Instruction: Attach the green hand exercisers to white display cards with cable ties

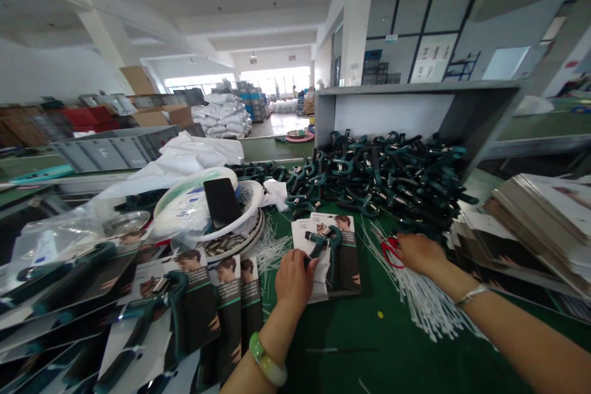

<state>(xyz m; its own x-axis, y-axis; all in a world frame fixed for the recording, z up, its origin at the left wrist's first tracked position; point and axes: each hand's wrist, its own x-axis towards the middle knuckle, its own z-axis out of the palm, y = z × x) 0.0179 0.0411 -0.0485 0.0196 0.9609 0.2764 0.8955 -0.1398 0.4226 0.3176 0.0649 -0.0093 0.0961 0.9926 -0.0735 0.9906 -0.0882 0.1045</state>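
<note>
My left hand (294,280) is closed around one handle of dark green pliers (333,243). The pliers lie on printed cardboard cards (347,283) stacked in the middle of the green table. To the right, my right hand (418,252) has its fingers closed at the loops of red-handled scissors (391,252); the blades are not clear to see. Under and beside that hand spreads a bundle of white cable ties (427,305).
Many green pliers (383,172) spill from a grey bin (489,123) behind. Card stacks (540,228) stand right. Carded pliers (157,301) pile up left, near a white basin (252,200) with a phone (221,202). A thin rod (341,350) lies in front.
</note>
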